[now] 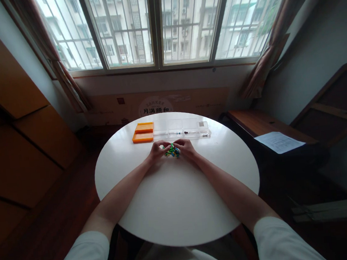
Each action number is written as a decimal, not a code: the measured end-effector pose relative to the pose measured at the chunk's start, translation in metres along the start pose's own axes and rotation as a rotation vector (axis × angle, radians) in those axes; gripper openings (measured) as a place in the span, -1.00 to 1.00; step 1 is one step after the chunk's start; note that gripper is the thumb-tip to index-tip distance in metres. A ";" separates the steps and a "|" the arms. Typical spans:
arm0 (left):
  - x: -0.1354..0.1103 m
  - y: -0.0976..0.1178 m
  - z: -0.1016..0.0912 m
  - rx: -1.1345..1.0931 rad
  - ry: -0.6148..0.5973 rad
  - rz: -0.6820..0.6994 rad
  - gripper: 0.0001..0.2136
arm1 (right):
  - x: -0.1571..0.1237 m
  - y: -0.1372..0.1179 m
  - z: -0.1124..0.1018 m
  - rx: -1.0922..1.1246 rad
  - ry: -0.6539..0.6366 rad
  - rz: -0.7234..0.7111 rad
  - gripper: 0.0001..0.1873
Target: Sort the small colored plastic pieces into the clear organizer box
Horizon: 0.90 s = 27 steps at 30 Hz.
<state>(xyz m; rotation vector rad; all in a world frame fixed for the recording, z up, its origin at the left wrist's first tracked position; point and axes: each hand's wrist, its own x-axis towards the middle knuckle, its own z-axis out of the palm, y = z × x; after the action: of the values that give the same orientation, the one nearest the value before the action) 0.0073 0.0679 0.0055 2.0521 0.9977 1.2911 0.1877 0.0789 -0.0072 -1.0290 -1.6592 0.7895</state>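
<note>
Over the middle of the white round table, my left hand (pixel 157 150) and my right hand (pixel 186 146) come close together with fingers bent in. A small green piece (pixel 172 145) shows between the fingertips of both hands, too small to name more exactly. Just below the fingers lies a small heap of green, blue and yellow bits (pixel 172 152). Beyond my hands, a clear compartment box (pixel 176 136) holds a few tiny dark and light items in its front cells. An orange tray (pixel 143 133) with two sections sits at that box's left end.
The white table (pixel 174 199) has a rounded edge all around. At the right stands a brown wooden bench (pixel 252 124) bearing a paper sheet (pixel 279 141). A large printed carton (pixel 189 100) leans under the barred window; wooden cabinets (pixel 12 108) stand at the left.
</note>
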 end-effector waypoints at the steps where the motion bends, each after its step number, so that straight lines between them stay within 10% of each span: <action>1: 0.000 0.000 0.000 0.003 -0.001 0.001 -0.71 | 0.000 0.000 0.000 0.000 -0.001 0.001 -0.70; 27: 0.001 -0.009 0.001 -0.008 0.009 0.027 -0.70 | -0.001 -0.004 0.001 0.090 -0.035 0.025 -0.57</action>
<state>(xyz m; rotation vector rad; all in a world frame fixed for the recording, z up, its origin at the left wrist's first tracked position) 0.0054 0.0745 -0.0012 2.0623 0.9700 1.3171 0.1858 0.0763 -0.0043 -0.9795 -1.6284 0.8954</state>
